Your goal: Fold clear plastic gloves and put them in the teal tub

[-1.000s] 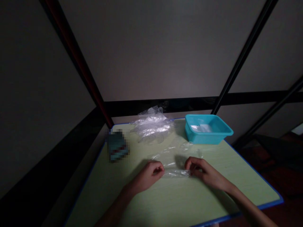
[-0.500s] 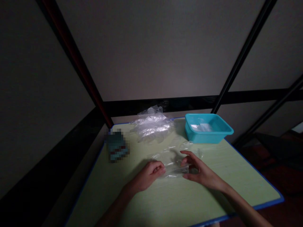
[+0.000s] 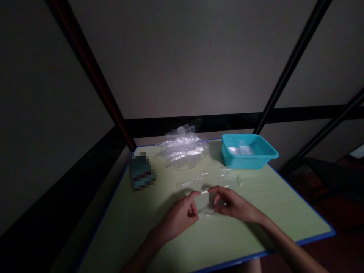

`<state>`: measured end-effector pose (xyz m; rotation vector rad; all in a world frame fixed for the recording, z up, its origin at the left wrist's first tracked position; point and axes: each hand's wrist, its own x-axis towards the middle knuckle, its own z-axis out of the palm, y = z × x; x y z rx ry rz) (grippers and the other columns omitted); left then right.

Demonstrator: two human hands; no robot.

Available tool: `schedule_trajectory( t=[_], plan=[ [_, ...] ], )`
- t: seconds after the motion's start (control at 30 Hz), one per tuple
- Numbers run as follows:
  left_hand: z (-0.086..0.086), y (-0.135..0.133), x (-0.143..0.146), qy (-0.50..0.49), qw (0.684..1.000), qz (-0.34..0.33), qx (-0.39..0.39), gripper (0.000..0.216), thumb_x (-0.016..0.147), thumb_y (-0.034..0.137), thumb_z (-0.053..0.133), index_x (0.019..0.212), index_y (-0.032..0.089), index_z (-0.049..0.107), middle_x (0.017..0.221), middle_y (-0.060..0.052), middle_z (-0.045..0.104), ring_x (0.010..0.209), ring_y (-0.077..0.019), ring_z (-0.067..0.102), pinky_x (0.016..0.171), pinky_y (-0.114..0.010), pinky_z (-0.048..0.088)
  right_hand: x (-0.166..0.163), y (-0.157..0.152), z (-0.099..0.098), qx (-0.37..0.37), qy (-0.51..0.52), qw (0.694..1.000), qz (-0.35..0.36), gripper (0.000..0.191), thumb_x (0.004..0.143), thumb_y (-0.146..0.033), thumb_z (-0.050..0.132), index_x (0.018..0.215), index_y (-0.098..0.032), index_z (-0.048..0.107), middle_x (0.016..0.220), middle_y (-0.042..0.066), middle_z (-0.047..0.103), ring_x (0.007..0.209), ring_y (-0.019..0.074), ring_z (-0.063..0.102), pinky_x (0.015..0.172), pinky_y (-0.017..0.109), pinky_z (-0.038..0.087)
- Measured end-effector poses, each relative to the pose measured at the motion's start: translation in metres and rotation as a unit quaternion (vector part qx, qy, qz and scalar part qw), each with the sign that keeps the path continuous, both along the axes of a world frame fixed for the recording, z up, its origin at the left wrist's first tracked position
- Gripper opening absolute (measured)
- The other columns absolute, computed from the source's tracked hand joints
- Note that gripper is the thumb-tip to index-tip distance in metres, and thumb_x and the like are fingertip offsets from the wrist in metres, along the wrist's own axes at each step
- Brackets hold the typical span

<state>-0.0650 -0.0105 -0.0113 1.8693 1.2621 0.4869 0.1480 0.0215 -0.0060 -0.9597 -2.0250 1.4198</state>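
A clear thin plastic glove (image 3: 212, 180) lies flat on the pale green table (image 3: 256, 227) in front of me. My left hand (image 3: 182, 214) pinches its near edge with curled fingers. My right hand (image 3: 230, 203) sits close beside it, fingers bent, also pinching the near edge of the same glove. The two hands nearly touch over the folded near part of the glove.
A heap of clear plastic gloves (image 3: 182, 148) lies at the table's far side. A turquoise tub (image 3: 247, 151) with something clear inside stands at the far right. A blurred small box (image 3: 141, 171) sits at the far left. Dark bars cross the wall behind.
My right hand let go, opened, then moved left and closed again on the glove. My left hand shifted slightly toward me. The hands are now closer together.
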Motion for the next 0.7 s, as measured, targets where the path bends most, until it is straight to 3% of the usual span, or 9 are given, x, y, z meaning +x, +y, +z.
schedule_trajectory(
  t=[0.23,0.37,0.47,0.57,0.7],
  plan=[
    [-0.005,-0.004,-0.006,0.015,0.999,0.034,0.029,0.045,0.074,0.013,0.047,0.119,0.02,0.042,0.071,0.003,0.055,0.069,-0.0138,0.054,0.062,-0.022,0.039,0.004,0.004,-0.009,-0.031,-0.004,0.999,-0.034,0.038,0.067,-0.02,0.062,0.101,-0.018,0.047,0.063,-0.007,0.038,0.052,0.0079,0.04,0.046,0.019,0.03],
    [0.002,-0.009,-0.003,0.056,0.998,0.014,0.02,0.045,0.068,0.027,0.061,0.11,0.021,0.047,0.07,0.004,0.053,0.066,-0.014,0.052,0.056,-0.021,0.036,0.004,0.005,-0.007,-0.027,-0.01,0.999,-0.046,0.018,0.068,-0.028,0.061,0.076,-0.016,0.052,0.057,-0.007,0.036,0.05,0.0075,0.036,0.045,0.02,0.027],
    [0.009,-0.013,0.003,0.125,0.991,0.012,0.044,0.033,0.061,0.026,0.066,0.09,0.02,0.053,0.069,0.005,0.052,0.065,-0.014,0.05,0.054,-0.021,0.033,0.004,0.003,-0.003,-0.018,-0.015,0.998,-0.05,0.024,0.068,-0.032,0.061,0.06,-0.016,0.046,0.058,-0.004,0.041,0.053,0.0086,0.039,0.049,0.022,0.031],
    [0.014,-0.015,0.007,0.155,0.986,0.013,0.066,0.019,0.062,0.018,0.06,0.08,0.019,0.053,0.069,0.004,0.052,0.066,-0.0136,0.049,0.055,-0.02,0.032,0.003,0.0,0.002,-0.023,0.017,0.999,-0.038,0.028,0.069,-0.036,0.061,0.061,-0.017,0.042,0.068,-0.001,0.05,0.064,0.0118,0.047,0.056,0.023,0.036],
    [0.015,-0.017,0.008,0.154,0.983,0.019,0.094,0.015,0.071,0.009,0.044,0.079,0.019,0.052,0.071,0.001,0.054,0.068,-0.0144,0.052,0.058,-0.021,0.034,0.0,-0.003,0.003,-0.121,0.072,0.99,-0.003,0.033,0.072,-0.044,0.058,0.068,-0.019,0.038,0.07,0.001,0.059,0.065,0.014,0.056,0.057,0.025,0.039]
  ],
)
